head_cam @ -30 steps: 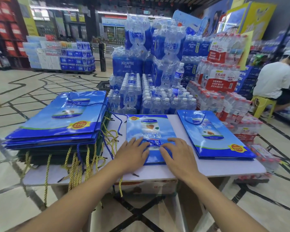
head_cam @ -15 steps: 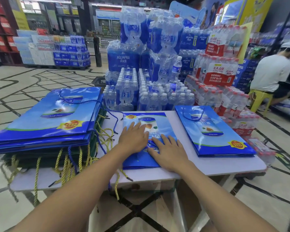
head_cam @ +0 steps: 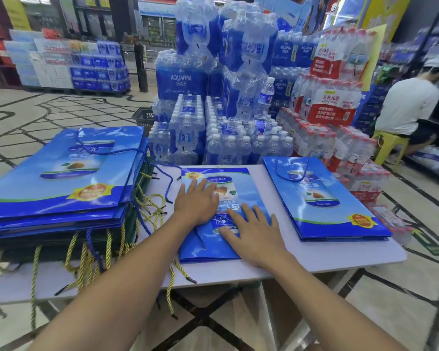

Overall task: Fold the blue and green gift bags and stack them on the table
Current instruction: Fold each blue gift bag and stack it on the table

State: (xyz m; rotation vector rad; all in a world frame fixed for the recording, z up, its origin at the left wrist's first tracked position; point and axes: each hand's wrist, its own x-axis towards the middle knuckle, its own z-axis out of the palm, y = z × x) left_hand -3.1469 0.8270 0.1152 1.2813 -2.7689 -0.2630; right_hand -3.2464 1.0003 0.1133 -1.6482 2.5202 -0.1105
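Bright, even light falls from overhead, with only soft shadow under the table (head_cam: 335,258). Glare glints on the shrink-wrapped water packs (head_cam: 195,34). The wide lens bows the floor lines (head_cam: 23,115) near the edges, and the seated person (head_cam: 408,107) at right is smeared with blur.

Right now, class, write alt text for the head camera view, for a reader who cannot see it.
A person's left hand and right hand press flat on a blue gift bag lying on a white table. A tall pile of flattened bags sits to its left, a smaller blue pile to its right, with packs of bottled water behind.
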